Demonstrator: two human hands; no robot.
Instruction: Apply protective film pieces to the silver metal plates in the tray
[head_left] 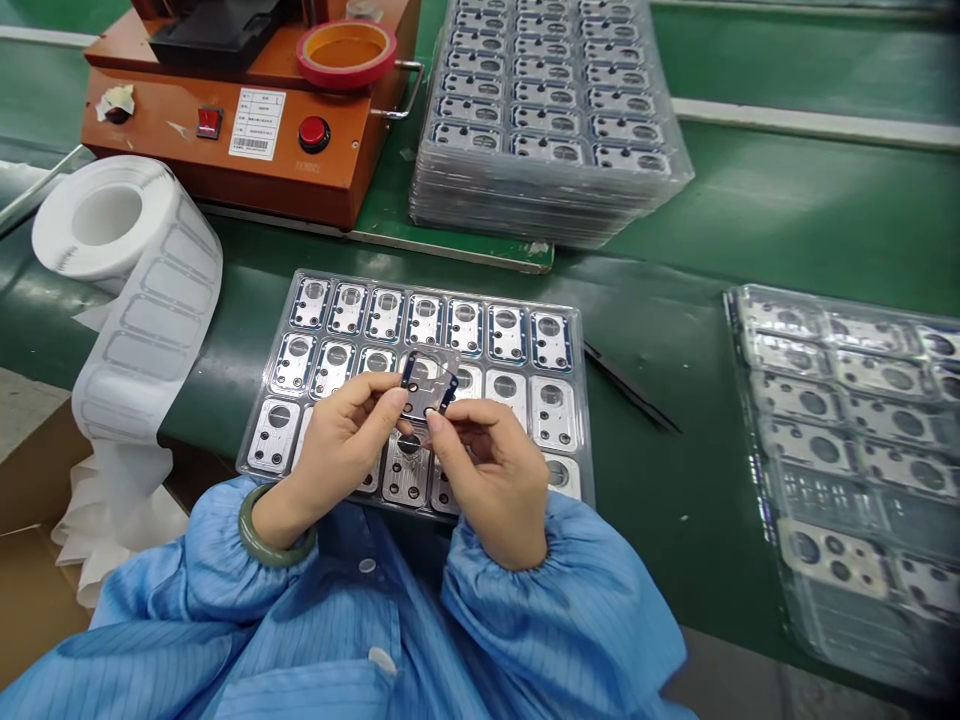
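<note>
Between my two hands is a thin dark-edged frame piece (pixel 450 388) with clear film, raised over the middle of a clear tray (pixel 587 440) of silver metal plates. My left hand (pixel 341 435) pinches its left side between thumb and fingertips. On the other side, my right hand (pixel 495 465) pinches its lower right corner. Plates in the tray's top row, such as the one at the right end (pixel 551 342), have blue edges; several lower ones look plain silver. My hands and sleeves hide part of the lower rows.
Black tweezers (pixel 634 390) lie right of the tray. A label roll (pixel 105 220) trails off the left edge. Behind stand an orange machine (pixel 225 150) with a tape roll (pixel 346 52) and a tall tray stack (pixel 551 190). More trays (pixel 847 400) lie at the right.
</note>
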